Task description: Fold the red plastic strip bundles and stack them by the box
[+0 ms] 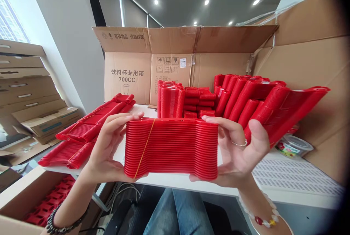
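Around rubber-banded red stack [172, 147]: overhead passable. Upright red bundle [170, 101] blocks behind; leaning red stacks [236, 94] right-rear; long red stacks [95, 120] left; cardboard wall [169, 42] farther back.

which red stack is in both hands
The ribbed stack at front centre with a slanting yellowish band, gripped at its ends by the left hand and right hand; no hand holds the others.
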`<state>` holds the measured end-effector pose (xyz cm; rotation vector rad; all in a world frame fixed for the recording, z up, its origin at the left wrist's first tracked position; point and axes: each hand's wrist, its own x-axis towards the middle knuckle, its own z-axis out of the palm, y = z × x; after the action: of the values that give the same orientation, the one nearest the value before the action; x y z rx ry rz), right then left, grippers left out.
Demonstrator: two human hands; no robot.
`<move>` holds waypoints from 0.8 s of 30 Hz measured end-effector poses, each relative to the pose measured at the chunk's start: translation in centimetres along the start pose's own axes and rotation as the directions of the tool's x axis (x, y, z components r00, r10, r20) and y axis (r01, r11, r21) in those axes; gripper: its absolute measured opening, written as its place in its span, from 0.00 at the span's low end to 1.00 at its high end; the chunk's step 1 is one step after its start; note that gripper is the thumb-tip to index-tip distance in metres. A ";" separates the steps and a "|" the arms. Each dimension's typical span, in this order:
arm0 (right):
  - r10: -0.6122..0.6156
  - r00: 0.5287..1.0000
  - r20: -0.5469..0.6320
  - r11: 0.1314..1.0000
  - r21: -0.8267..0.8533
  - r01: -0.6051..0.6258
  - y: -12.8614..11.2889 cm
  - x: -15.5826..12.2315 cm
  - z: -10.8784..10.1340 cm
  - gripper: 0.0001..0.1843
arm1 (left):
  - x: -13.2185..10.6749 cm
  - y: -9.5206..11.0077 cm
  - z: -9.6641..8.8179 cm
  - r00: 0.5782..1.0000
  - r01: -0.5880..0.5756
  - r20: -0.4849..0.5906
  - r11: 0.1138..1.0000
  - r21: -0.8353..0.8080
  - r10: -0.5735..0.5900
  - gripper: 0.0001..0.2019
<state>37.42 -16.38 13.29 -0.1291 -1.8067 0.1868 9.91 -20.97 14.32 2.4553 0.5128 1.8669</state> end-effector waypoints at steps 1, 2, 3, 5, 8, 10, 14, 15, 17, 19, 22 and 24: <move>-0.023 1.000 -0.013 0.999 0.027 0.023 -0.1 0.0 0.0 0.69 | -0.1 0.0 0.0 1.000 0.013 -0.001 1.000 -0.010 -0.013 0.51; -0.058 0.998 -0.024 0.997 0.055 0.059 -0.3 0.1 0.1 0.69 | -0.2 0.1 0.0 1.000 0.025 -0.002 0.999 -0.019 -0.025 0.50; -0.085 0.996 -0.025 0.993 0.076 0.086 -0.5 0.2 0.1 0.68 | -0.3 0.2 0.0 0.999 0.034 -0.003 0.999 -0.024 -0.034 0.50; -0.067 0.997 0.049 0.995 0.081 0.062 -0.9 0.4 -0.1 0.70 | -0.4 0.3 0.0 0.999 0.033 0.000 0.999 -0.024 -0.033 0.50; -0.048 0.986 0.161 0.997 0.069 0.037 -1.2 0.7 -0.5 0.72 | -0.5 0.4 0.0 0.999 0.033 0.019 0.999 -0.021 -0.032 0.51; -0.064 0.980 0.190 0.998 0.013 0.063 -1.4 0.8 -0.8 0.72 | -0.6 0.4 0.1 0.999 0.041 0.030 0.999 -0.024 -0.040 0.51; -0.046 0.983 0.178 0.992 -0.106 0.066 -1.6 0.8 -1.1 0.71 | -0.8 0.3 0.1 0.998 0.055 0.035 0.998 -0.026 -0.054 0.51; -0.032 0.985 0.170 0.993 -0.111 0.051 -1.6 0.8 -1.1 0.71 | -0.8 0.3 0.1 0.998 0.058 0.035 0.998 -0.023 -0.057 0.51; -0.033 0.987 0.157 0.995 -0.093 0.048 -1.5 0.7 -1.1 0.70 | -0.9 0.3 0.1 0.998 0.060 0.032 0.998 -0.015 -0.059 0.51; -0.056 0.987 0.152 0.996 -0.056 0.065 -1.3 0.7 -1.0 0.70 | -0.9 0.2 0.0 0.998 0.059 0.022 0.998 -0.008 -0.059 0.51; -0.046 0.987 0.156 0.999 0.008 0.045 -1.1 0.4 -0.7 0.67 | -0.9 0.1 -0.1 0.998 0.053 0.031 0.999 -0.002 -0.052 0.51; 0.011 0.987 0.159 1.000 0.021 -0.015 -1.1 0.3 -0.6 0.65 | -0.9 0.1 -0.1 0.996 0.075 0.052 0.997 -0.007 -0.074 0.51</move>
<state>37.98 -17.41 13.98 -0.1134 -1.9623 0.2314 9.63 -21.29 13.53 2.4358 0.5837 1.7698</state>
